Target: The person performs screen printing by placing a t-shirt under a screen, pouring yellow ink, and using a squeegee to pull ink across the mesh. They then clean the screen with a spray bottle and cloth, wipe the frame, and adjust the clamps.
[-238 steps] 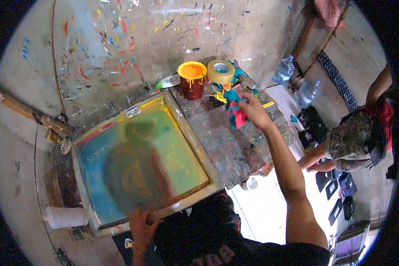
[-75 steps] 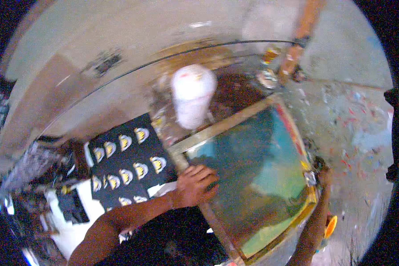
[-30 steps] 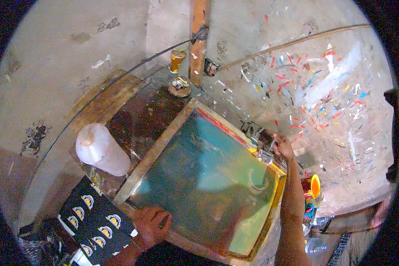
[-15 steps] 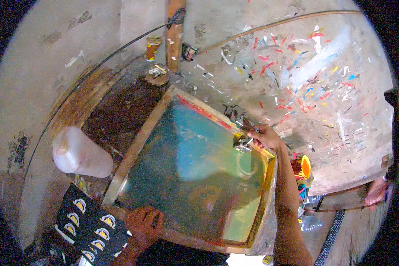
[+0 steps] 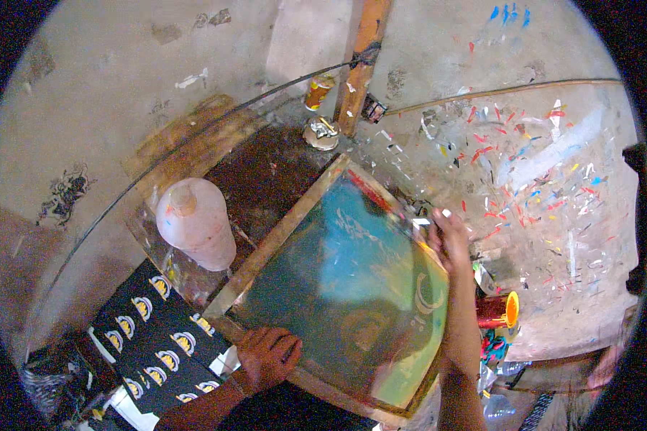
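Note:
A silk-screen frame (image 5: 266, 269) with wooden sides and a blue-green, yellowish mesh lies tilted in front of me. My left hand (image 5: 269, 355) is closed over its near-left edge, fingers curled onto the wood. At the far-right edge is my right hand (image 5: 449, 241), its fingers bent beside a small whitish piece (image 5: 420, 223). What that piece is, and how firmly the fingers hold it, is hard to make out. Black sheets (image 5: 158, 334) with rows of white and yellow prints lie left of my left hand.
A large whitish plastic container (image 5: 198, 223) stands left of the frame. Beyond are a round tin (image 5: 321, 134), a yellow-brown cup (image 5: 318, 93) and a wooden post (image 5: 366, 57). A paint-smeared orange-rimmed container (image 5: 499, 310) sits right of my forearm. The wall (image 5: 553, 165) is paint-flecked.
The view has shifted, so everything sits further right or lower. My right hand was at a metal clamp-like piece on the frame's corner; that piece no longer shows there. The left hand stays on the frame.

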Motion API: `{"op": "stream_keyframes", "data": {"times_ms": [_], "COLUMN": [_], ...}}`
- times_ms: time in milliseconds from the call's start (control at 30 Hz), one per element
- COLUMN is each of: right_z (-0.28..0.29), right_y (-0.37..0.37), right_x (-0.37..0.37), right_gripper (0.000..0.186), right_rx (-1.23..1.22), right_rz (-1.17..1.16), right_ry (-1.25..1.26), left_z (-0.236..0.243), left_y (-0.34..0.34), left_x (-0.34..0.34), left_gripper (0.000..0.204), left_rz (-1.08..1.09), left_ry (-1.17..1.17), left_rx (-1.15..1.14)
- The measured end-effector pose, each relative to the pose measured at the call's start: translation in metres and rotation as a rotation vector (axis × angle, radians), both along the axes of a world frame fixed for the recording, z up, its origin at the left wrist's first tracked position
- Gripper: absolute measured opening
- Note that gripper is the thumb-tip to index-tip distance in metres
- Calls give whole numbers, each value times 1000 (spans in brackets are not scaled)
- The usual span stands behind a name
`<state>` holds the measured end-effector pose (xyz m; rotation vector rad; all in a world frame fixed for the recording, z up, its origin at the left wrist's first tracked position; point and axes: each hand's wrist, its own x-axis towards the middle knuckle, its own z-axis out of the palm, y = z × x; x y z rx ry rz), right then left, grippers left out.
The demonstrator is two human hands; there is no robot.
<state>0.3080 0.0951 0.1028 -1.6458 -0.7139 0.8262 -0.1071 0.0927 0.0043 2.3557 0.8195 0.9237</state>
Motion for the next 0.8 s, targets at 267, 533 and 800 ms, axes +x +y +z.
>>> {"op": "stream_keyframes", "data": {"times_ms": [267,533,800], "right_z": [-74,-105,-45], "right_y": [223,261,185], "right_x": [-112,-114,-100], "right_gripper": [18,38,54], "right_rx": [98,252,-15], "right_rz": [60,65,309], "right_ry": [352,844,380], "left_z": [-9,-18,-13], "left_y": [-1,-5,-6], "left_x": [3,2,-1], "left_gripper": [13,16,15], "left_rz": [9,53,38], "left_ry": [-12,22,22], "left_rx": [34,96,74]}}
